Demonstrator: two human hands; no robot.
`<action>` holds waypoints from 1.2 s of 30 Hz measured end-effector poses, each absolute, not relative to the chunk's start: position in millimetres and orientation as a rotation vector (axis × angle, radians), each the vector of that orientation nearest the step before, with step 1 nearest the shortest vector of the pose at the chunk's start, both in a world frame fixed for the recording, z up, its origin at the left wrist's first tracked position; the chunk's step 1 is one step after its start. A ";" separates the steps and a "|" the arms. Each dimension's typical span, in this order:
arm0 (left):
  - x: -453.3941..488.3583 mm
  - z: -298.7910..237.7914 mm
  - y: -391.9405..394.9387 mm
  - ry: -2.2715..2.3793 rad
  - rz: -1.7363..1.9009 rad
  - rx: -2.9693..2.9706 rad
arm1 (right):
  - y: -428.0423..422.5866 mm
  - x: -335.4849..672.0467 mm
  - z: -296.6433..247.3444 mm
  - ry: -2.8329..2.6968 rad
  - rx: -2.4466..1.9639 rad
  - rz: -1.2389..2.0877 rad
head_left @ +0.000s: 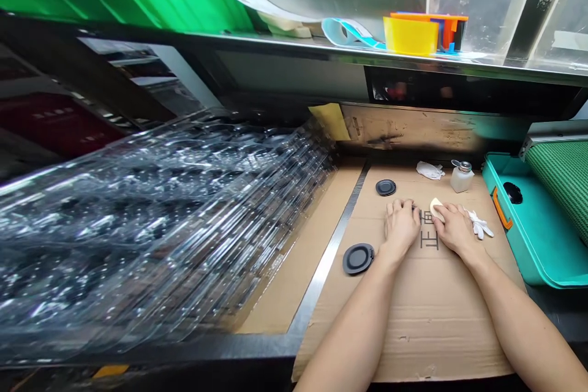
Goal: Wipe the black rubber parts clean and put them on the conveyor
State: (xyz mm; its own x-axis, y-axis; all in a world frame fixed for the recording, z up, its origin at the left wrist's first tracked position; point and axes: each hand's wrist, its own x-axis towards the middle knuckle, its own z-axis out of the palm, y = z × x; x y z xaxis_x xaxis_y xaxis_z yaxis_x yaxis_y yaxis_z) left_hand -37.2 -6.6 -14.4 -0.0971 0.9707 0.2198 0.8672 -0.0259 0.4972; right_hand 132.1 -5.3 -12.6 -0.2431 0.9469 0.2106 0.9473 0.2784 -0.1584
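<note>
Bottom centre, both forearms reaching over a corrugated cardboard sheet [413, 331]. At its middle, the left hand [402, 226], fingers [399, 211] curled closed, anything inside them hidden. Just beside it, the right hand [454, 229], fingers [446, 214] closed on a cream pad [435, 208], probably a sponge. Lower left of the hands, one black disc [358, 258]; upper left, a second black disc [386, 187]. Right of the pad, white gloves [479, 223]; above, a clear pump bottle [462, 176]. Far right, a teal bin [533, 239] holding a third black disc [512, 192]. Across the left half of the frame, clear blister trays [160, 226] piled high: apparently much left, only three discs out.
</note>
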 end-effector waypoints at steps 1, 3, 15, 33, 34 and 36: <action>-39.3 -13.3 -8.0 2.016 0.767 1.980 | -4.7 132.7 -13.3 -2.288 -1.743 -0.002; -45.2 -9.2 -12.2 1.910 0.694 2.021 | -3.1 134.1 -15.0 -2.286 -1.736 -0.006; -67.7 34.7 -65.6 1.870 0.351 2.108 | 5.3 139.3 -21.1 -2.282 -1.682 -0.038; -138.6 15.7 -104.3 1.982 0.177 1.912 | -8.3 130.8 -18.1 -2.246 -1.716 0.128; -139.2 15.9 -102.4 1.968 0.167 1.932 | -8.8 130.7 -17.0 -2.249 -1.717 0.140; -141.4 19.0 -97.7 1.925 0.143 1.986 | -9.7 130.4 -14.8 -2.256 -1.724 0.162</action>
State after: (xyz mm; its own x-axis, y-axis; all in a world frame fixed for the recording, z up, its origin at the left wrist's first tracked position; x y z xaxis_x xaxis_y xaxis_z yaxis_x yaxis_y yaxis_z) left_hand -141.4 -97.7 19.0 0.0614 0.9816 -0.1811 0.9439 0.0019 0.3303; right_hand 130.4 -9.7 -14.8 -0.2374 0.9572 0.1655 0.9239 0.2752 -0.2661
